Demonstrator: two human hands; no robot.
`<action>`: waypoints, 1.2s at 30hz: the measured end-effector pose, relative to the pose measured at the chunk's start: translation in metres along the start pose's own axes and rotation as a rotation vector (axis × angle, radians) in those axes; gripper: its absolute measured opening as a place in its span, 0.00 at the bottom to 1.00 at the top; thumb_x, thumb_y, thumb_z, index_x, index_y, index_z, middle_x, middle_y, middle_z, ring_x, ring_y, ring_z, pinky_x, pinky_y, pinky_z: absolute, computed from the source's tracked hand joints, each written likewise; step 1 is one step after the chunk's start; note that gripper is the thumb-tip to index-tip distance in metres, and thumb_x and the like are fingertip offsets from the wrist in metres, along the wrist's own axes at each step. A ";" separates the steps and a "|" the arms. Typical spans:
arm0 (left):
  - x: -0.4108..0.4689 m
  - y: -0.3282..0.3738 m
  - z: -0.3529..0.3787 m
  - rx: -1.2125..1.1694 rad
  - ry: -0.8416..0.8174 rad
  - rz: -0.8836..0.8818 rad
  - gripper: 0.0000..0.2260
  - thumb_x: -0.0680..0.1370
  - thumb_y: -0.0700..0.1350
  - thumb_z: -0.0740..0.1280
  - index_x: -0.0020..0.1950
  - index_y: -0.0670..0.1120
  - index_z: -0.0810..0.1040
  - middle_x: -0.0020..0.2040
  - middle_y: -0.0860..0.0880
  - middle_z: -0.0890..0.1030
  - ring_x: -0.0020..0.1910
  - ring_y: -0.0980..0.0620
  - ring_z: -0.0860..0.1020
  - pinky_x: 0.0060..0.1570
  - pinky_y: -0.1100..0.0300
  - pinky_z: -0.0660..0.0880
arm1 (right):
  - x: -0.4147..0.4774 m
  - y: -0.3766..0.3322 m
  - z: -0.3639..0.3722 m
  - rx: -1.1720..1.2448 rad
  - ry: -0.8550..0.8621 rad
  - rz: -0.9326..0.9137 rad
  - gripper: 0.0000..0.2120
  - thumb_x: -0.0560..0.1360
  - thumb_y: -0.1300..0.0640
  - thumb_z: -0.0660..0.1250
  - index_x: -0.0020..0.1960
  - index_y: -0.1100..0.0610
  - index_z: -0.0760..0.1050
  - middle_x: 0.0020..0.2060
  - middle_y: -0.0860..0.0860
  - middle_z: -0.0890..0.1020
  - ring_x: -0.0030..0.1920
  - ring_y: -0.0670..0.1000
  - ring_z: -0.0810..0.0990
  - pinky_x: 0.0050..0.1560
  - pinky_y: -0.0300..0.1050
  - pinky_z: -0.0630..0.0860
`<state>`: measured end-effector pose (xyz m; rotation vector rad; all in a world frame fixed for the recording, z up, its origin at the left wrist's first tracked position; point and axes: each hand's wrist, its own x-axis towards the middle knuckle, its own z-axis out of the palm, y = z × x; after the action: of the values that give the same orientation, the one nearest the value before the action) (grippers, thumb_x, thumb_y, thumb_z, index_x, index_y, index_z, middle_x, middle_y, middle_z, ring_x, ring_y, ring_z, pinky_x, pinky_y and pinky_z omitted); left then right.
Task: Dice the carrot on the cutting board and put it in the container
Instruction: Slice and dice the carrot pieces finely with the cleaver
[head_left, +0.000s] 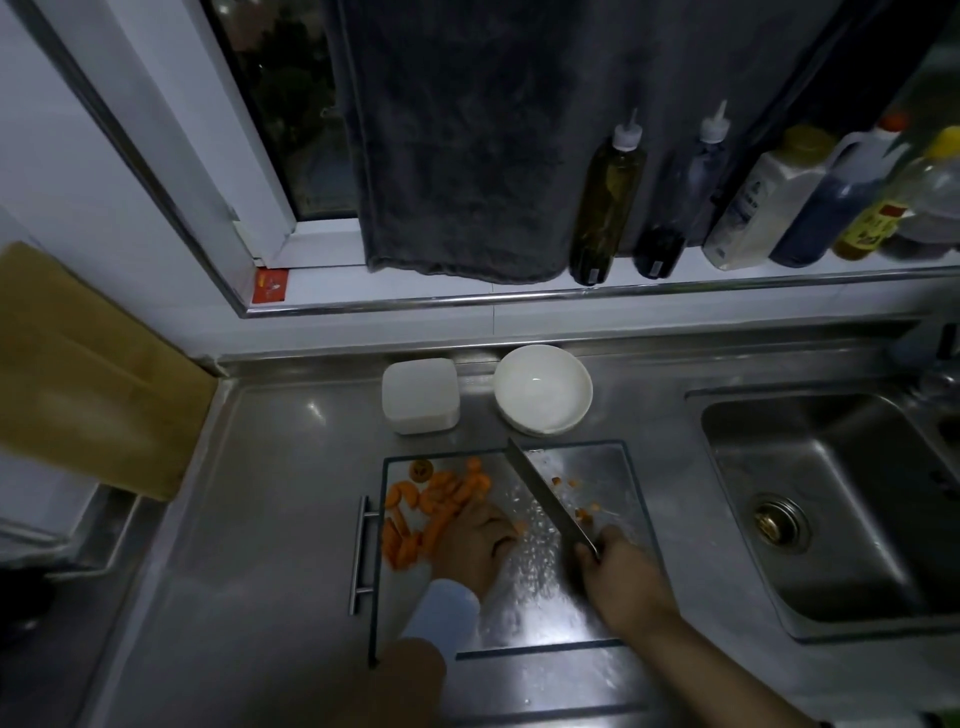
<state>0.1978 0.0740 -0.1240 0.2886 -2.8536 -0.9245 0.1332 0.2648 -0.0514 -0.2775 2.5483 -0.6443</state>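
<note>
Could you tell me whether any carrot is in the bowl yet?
No, the bowl shows only white inside; the carrot lies on the board.

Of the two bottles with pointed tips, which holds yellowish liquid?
The left bottle, next to the grey towel; the right bottle holds dark liquid.

Single head-worn wide-angle view. Looks forward and steeply down onto steel counter (270, 519). Sits close above cutting board (597, 467), framed low centre. Takes in sink (831, 467) at right, window ledge (415, 291) and bottles (608, 197) along top. Catches left hand (478, 540) and right hand (618, 566) from behind, reaching in from bottom edge.
</note>
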 end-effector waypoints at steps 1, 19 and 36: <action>-0.004 0.001 0.000 -0.076 0.024 -0.041 0.06 0.69 0.39 0.75 0.43 0.47 0.84 0.47 0.52 0.80 0.47 0.54 0.78 0.55 0.77 0.63 | 0.001 0.000 0.000 -0.005 -0.001 0.005 0.10 0.81 0.46 0.58 0.52 0.52 0.72 0.44 0.51 0.82 0.45 0.53 0.81 0.47 0.48 0.78; 0.011 0.012 0.020 -0.149 0.070 -0.051 0.08 0.72 0.35 0.68 0.44 0.47 0.82 0.53 0.49 0.77 0.52 0.54 0.75 0.57 0.68 0.68 | -0.004 0.011 -0.004 0.004 -0.063 0.080 0.10 0.79 0.45 0.61 0.52 0.51 0.73 0.42 0.48 0.81 0.41 0.48 0.80 0.40 0.42 0.72; 0.021 -0.013 -0.007 0.373 0.031 -0.294 0.20 0.80 0.47 0.57 0.73 0.53 0.66 0.70 0.47 0.70 0.72 0.44 0.61 0.71 0.52 0.56 | -0.002 0.011 -0.002 0.002 -0.090 0.055 0.11 0.79 0.44 0.59 0.56 0.48 0.74 0.41 0.46 0.82 0.39 0.46 0.81 0.41 0.44 0.79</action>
<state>0.1807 0.0556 -0.1247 0.7691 -2.9888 -0.4067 0.1332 0.2757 -0.0545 -0.2296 2.4598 -0.6003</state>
